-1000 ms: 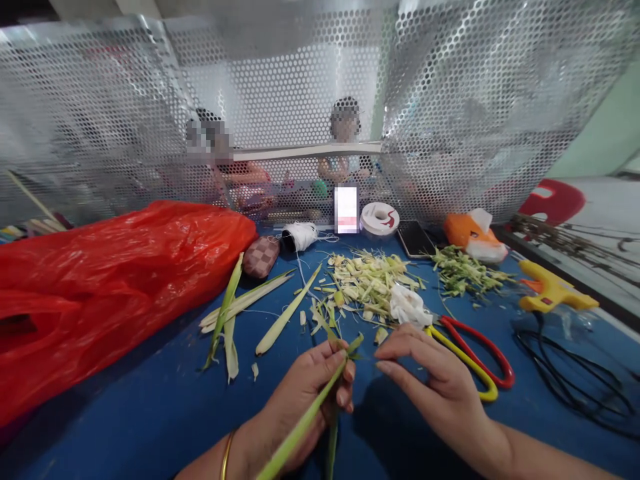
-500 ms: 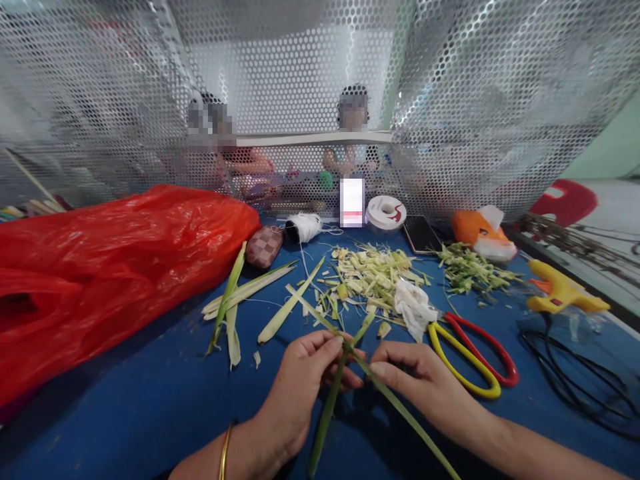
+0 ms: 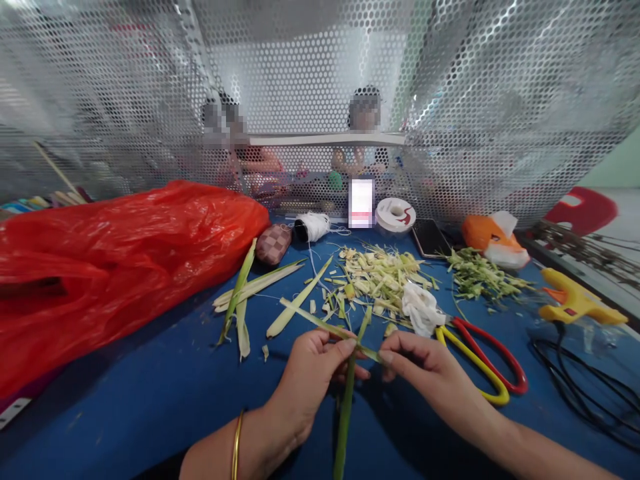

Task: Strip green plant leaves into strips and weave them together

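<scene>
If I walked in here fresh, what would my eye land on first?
Probably the big, shiny red plastic bag on the left of the blue table. Next, front and center, the left hand and right hand pinching crossed green leaf strips. To the right, scissors with red and yellow handles lie near a yellow glue gun.

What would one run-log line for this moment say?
left hand: holding crossed leaf strips | right hand: pinching one strip | scissors: near right hand

A pouch point(image 3: 273, 244) lies beside a red bag point(image 3: 135, 267), a phone point(image 3: 430, 239) near a tissue pack point(image 3: 487, 239).
</scene>
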`<act>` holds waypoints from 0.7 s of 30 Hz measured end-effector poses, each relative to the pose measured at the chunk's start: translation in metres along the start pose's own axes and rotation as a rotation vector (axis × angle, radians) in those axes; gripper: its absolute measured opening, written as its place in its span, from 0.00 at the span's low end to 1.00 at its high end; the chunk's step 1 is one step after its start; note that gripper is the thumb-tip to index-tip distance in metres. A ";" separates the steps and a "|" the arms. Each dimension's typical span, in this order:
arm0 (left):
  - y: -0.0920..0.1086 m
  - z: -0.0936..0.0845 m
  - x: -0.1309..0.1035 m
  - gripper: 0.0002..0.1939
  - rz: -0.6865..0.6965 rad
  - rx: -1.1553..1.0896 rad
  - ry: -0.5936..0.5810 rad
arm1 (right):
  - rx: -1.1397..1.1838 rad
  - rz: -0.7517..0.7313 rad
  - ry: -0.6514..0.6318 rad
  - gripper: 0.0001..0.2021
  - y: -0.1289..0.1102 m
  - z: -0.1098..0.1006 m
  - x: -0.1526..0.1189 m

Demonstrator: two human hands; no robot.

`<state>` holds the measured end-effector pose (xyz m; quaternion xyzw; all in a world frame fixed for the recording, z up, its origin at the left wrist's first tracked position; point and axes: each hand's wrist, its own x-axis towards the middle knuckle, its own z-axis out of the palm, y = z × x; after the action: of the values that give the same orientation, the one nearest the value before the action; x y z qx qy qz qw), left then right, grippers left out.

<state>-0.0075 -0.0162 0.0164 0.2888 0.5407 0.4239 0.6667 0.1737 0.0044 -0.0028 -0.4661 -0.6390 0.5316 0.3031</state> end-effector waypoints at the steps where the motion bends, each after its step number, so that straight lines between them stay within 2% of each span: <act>1: 0.001 0.000 0.000 0.07 0.004 -0.003 -0.005 | 0.007 -0.004 0.001 0.14 0.000 0.000 0.000; 8: 0.001 -0.001 -0.002 0.10 0.039 -0.005 -0.024 | 0.043 -0.043 -0.010 0.09 -0.004 0.000 -0.002; 13: 0.000 -0.001 -0.003 0.10 0.084 -0.006 -0.029 | -0.097 -0.148 0.012 0.07 -0.006 0.000 -0.005; 17: 0.004 -0.005 -0.004 0.10 0.120 0.029 -0.092 | -0.219 -0.262 0.058 0.07 -0.010 -0.005 -0.007; 21: 0.013 -0.012 -0.006 0.11 0.184 0.076 -0.156 | -0.207 -0.284 -0.008 0.07 -0.018 -0.015 -0.008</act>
<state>-0.0229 -0.0159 0.0267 0.3946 0.4742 0.4388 0.6534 0.1848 0.0026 0.0195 -0.3976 -0.7509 0.4166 0.3232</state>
